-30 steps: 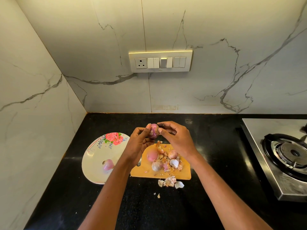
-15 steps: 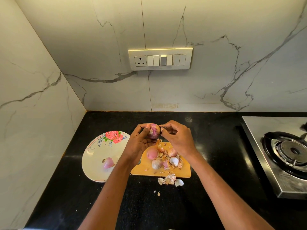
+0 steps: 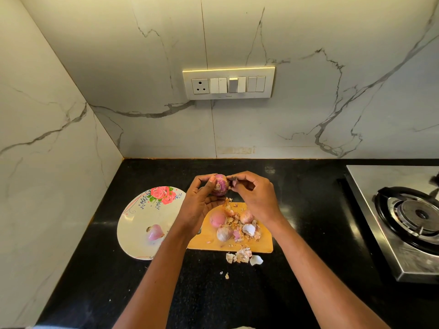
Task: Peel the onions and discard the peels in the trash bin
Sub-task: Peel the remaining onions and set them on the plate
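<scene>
My left hand [image 3: 198,203] holds a small purple onion [image 3: 221,185] above the far end of the wooden cutting board [image 3: 206,238]. My right hand [image 3: 256,198] pinches a bit of peel [image 3: 234,182] at the onion's right side. On the board lie three more onions, one pink [image 3: 217,218], one at the right [image 3: 247,216] and one pale [image 3: 224,233], among loose peels [image 3: 249,230]. A peeled onion [image 3: 155,232] rests on the floral plate [image 3: 137,224]. More peels [image 3: 243,255] lie on the counter in front of the board. No trash bin is in view.
The black counter [image 3: 297,269] ends in a marble corner at the left and back. A steel gas stove [image 3: 403,217] stands at the right. A switch panel [image 3: 228,83] is on the back wall.
Both hands stay at the onion over the board. The right fingers have shifted slightly at the onion's right side, pulling at the peel. The view has tilted a little.
</scene>
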A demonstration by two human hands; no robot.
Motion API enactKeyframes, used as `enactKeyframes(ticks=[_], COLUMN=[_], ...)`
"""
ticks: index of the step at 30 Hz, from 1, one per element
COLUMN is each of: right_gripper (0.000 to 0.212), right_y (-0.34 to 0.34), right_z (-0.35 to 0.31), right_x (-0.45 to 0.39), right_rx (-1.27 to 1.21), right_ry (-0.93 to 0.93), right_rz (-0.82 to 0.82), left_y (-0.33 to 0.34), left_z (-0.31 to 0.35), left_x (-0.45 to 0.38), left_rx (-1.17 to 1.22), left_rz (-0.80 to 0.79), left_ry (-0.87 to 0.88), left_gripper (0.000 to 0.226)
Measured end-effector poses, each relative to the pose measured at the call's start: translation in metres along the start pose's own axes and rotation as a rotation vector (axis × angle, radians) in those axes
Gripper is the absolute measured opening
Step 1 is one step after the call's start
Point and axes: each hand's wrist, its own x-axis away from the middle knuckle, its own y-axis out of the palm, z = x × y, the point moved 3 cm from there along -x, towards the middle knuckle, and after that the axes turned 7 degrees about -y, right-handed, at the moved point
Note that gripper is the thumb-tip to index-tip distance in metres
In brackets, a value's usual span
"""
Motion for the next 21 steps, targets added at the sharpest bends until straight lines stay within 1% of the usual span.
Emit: enactKeyframes(ticks=[2, 4, 6, 11, 14, 17, 21], right_gripper=[0.019, 0.025, 0.028, 0.015, 0.021, 0.029, 0.020], right_y=[0.0002, 0.0035, 0.0051, 0.0012, 0.0010, 0.0038, -0.0008], right_z=[-0.0001, -0.0011, -0.0029, 0.0026, 0.0013, -0.0040, -0.0006], right_x=[0.0010, 0.0023, 0.0024, 0.0003, -0.0007, -0.0009, 0.0008], right_rx=[-0.020, -0.057, -0.062, -0.045, -0.092, -0.022, 0.036], right_ry=[0.009, 0.018, 0.014, 0.024, 0.059, 0.021, -0.013], right_rz=[-0.028, -0.053, -0.049, -0.031, -0.071, -0.108, -0.073], left_y=[-0.0010, -0.0015, -0.0008, -0.0018, -0.0031, -0.0030, -0.0018], left_z=[-0.0013, -0.0016, -0.0010, -0.0013, 0.0001, 0.0007, 0.0003], left_x=[-0.0001, -0.0003, -0.0007, 0.0015, 0.0026, 0.0026, 0.0032], left_rx=[0.009, 0.011, 0.000, -0.020, -0.056, -0.102, -0.132], left_rz=[0.007, 0.014, 0.016, -0.012, -0.014, -0.011, -0.027], left_ry=[-0.005, -0.004, 0.002, 0.003, 0.026, 0.057, 0.067], left_gripper=[0.046, 0.045, 0.044, 0.044, 0.041, 0.040, 0.042])
